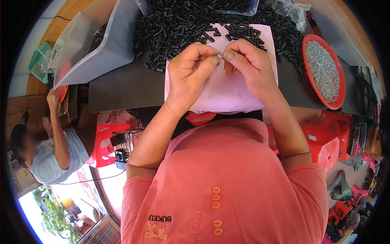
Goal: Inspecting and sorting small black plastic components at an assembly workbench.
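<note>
Both my hands meet over a pale pink sheet (227, 95) at the table's near edge. My left hand (189, 71) pinches a tiny silvery metal piece (219, 56) between thumb and forefinger; its exact kind is too small to tell. Close against it, my right hand (252, 67) is closed too, thumb pressed to forefinger at the piece's other side. What the right fingertips hold is hidden. Just beyond my fingers, short black plastic parts (243, 31) lie on the sheet's far end, at the front of a large heap of the same parts (174, 28).
A red oval tray (306, 69) of small silvery metal pieces (323, 71) stands at the right. At the left a translucent plastic bin (109, 53) rests tipped on the dark table (126, 87). Crumpled clear plastic (294, 12) lies far right. Another person (61, 150) works at the left beside red stools.
</note>
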A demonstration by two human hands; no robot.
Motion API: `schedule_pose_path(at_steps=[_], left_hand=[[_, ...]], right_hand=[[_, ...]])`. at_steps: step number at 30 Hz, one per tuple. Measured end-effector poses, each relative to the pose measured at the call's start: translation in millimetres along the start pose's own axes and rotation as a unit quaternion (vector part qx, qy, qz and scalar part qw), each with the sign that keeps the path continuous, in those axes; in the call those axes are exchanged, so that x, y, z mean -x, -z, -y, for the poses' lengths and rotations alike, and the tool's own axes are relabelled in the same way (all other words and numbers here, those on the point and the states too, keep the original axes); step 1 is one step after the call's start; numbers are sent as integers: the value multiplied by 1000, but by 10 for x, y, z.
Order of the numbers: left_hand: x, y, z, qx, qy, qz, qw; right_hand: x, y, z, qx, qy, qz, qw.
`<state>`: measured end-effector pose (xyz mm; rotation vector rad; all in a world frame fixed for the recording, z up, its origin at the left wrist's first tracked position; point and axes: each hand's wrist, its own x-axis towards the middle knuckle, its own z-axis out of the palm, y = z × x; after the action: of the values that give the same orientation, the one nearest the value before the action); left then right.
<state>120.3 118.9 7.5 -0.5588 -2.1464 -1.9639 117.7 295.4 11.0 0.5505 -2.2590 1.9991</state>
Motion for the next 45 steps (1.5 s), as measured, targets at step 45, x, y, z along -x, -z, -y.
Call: schedule_pose_path(at_steps=[45], left_hand=[[-27, 65, -57, 194, 150, 33, 969]], right_hand=[[-29, -47, -56, 205, 293, -49, 933]])
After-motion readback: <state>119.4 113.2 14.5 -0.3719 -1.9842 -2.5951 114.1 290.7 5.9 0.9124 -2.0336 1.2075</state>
